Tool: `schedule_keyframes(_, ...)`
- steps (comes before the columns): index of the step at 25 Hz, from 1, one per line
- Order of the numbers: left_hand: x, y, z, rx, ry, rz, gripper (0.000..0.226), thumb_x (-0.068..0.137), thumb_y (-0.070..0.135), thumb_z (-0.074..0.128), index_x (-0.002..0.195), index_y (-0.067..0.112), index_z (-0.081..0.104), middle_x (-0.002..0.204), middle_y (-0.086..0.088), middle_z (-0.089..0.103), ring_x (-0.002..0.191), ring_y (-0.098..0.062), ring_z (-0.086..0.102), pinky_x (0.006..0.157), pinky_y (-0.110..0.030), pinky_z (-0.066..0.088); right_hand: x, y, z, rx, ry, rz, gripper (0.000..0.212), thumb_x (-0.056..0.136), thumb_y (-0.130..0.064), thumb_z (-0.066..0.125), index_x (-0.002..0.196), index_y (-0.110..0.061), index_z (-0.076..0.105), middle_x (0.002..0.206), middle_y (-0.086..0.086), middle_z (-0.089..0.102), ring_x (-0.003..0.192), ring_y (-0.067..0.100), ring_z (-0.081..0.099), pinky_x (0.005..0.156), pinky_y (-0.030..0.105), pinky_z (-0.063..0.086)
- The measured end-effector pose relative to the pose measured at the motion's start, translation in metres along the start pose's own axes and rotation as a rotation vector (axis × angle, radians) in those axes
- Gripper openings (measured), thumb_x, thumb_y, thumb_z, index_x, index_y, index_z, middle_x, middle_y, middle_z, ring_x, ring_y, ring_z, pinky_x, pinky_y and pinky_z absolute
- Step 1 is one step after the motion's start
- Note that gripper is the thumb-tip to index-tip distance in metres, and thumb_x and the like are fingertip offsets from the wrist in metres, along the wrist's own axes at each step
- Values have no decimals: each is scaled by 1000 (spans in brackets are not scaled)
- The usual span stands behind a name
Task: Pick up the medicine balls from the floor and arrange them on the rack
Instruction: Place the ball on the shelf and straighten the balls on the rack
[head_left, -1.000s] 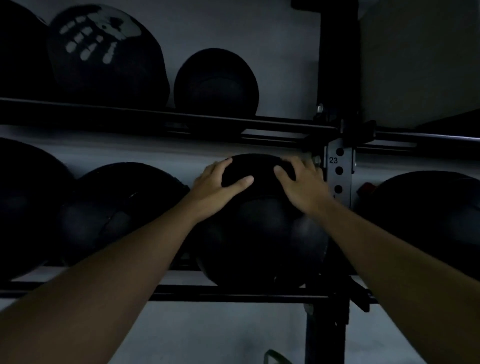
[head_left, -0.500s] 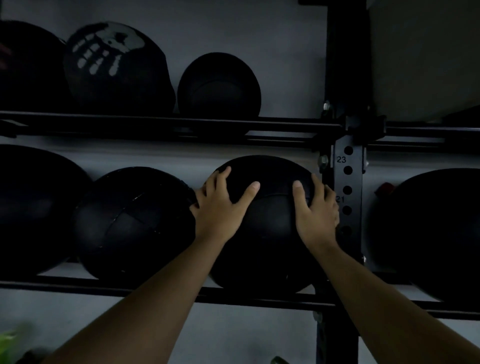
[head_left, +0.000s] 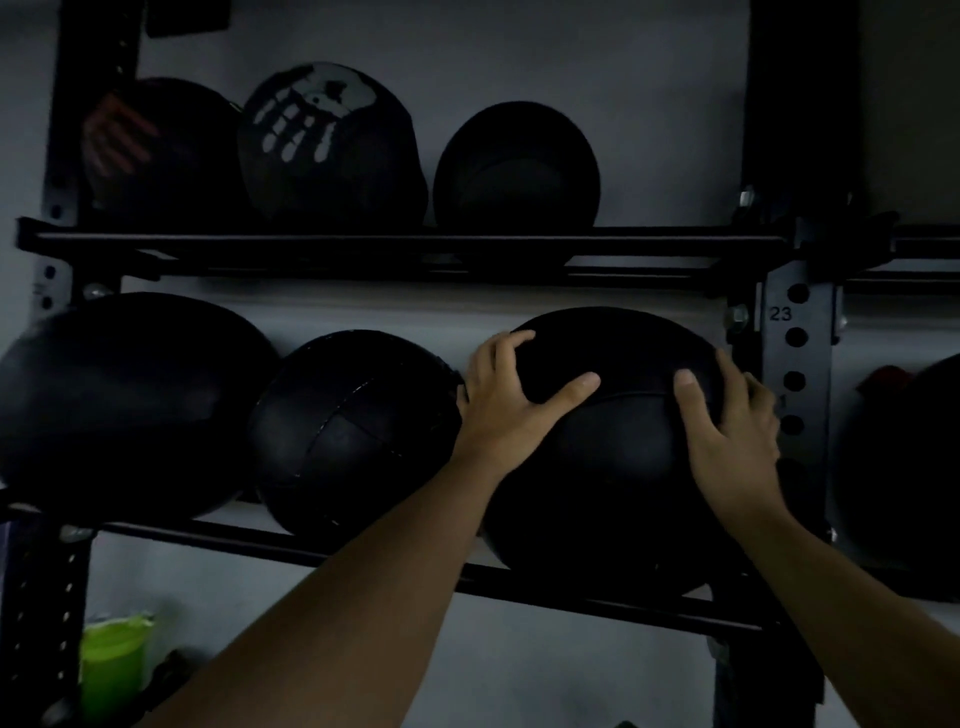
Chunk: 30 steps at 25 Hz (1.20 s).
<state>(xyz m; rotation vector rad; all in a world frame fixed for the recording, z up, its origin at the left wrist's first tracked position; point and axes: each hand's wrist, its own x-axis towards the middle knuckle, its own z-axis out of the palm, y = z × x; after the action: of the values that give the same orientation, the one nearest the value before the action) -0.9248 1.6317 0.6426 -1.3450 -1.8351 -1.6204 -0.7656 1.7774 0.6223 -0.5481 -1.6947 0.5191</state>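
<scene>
Medicine ball, large, round and black leather (head_left: 613, 447), is sitting on the lower rails of the black steel rack (head_left: 571, 590), hard against the numbered grey upright post (head_left: 797, 358). Both hands are cupping it: the left hand (head_left: 511, 402) is making a spread grip on its upper left, thumb stretched across the front, and the right hand (head_left: 730, 431) is spreading likewise over its upper right, beside the post. Just left, a stitched black ball (head_left: 353, 431) and a bigger dark ball (head_left: 130, 405) are filling that shelf. Above, three more are lining the upper shelf, one carrying a pale handprint design (head_left: 311, 130). I judge this ball nearly placed; the floor is mostly hidden, so what's left I cannot tell.
</scene>
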Motion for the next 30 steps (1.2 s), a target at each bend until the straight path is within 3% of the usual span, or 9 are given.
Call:
schedule_keyframes(4, 1, 6, 8, 66, -15, -66, 103, 67, 93, 52, 156, 49, 25, 169, 11, 25, 156, -25, 23, 126, -58, 17, 17, 11, 1, -21, -22, -149, 56, 105, -56, 30, 159, -39, 31, 169, 3, 22, 159, 24, 11, 128, 55, 9)
schedule_keyframes(6, -2, 17, 16, 123, 22, -103, 105, 66, 95, 49, 156, 46, 25, 168, 8, 26, 154, -29, 24, 125, -59, 18, 28, 12, -8, -56, -77, -154, 55, 107, -52, 27, 159, -36, 32, 169, 6, 26, 158, 24, 14, 128, 53, 12)
schedule_keyframes(9, 0, 21, 13, 153, -15, -123, 106, 67, 95, 51, 156, 44, 24, 168, 8, 24, 154, -30, 22, 123, -61, 15, 23, 1, -8, -103, -42, -108, 56, 107, -53, 24, 159, -34, 34, 166, 10, 31, 154, 32, 23, 126, 54, 18)
schedule_keyframes(12, 3, 14, 8, 104, -98, -133, 100, 73, 91, 51, 157, 46, 20, 172, 11, 12, 159, -25, 7, 125, -61, 2, -3, -20, 13, -135, 31, -9, 62, 99, -65, 26, 157, -44, 27, 170, 7, 21, 156, 35, 14, 124, 58, 8)
schedule_keyframes(17, 8, 11, -1, 209, -199, -76, 87, 90, 84, 35, 163, 45, 8, 177, 6, -1, 162, -26, -3, 126, -62, -4, -15, -33, 17, -237, 61, -57, 66, 101, -64, 27, 161, -37, 23, 171, 14, 16, 157, 40, 8, 122, 64, 4)
schedule_keyframes(21, 13, -7, -52, 445, -280, -29, 79, 96, 79, 24, 164, 42, 12, 177, 2, 6, 163, -31, -2, 125, -60, -12, -25, -42, 13, -395, 107, -68, 68, 101, -59, 21, 160, -24, 31, 165, 21, 29, 153, 43, 21, 123, 61, 12)
schedule_keyframes(24, 26, -33, -115, 559, -153, -83, 76, 100, 72, 26, 164, 32, 24, 177, 0, 12, 163, -32, 2, 126, -60, -8, -38, -74, 32, -351, 181, -143, 56, 103, -35, 33, 150, -10, 47, 157, 28, 40, 149, 45, 29, 125, 59, 13)
schedule_keyframes(27, 45, -69, -177, 691, -88, -147, 77, 99, 71, 31, 163, 29, 28, 176, -1, 14, 162, -34, 8, 127, -62, 3, -47, -118, 78, -388, 99, -226, 45, 102, -22, 47, 144, -7, 55, 150, 29, 49, 146, 44, 35, 125, 55, 15)
schedule_keyframes(30, 58, -104, -214, 718, -134, -145, 76, 99, 71, 35, 162, 29, 28, 175, -1, 16, 160, -34, 14, 126, -62, 13, -57, -161, 140, -356, -1, -240, 43, 101, -27, 50, 140, -11, 59, 140, 24, 59, 137, 39, 45, 121, 53, 24)
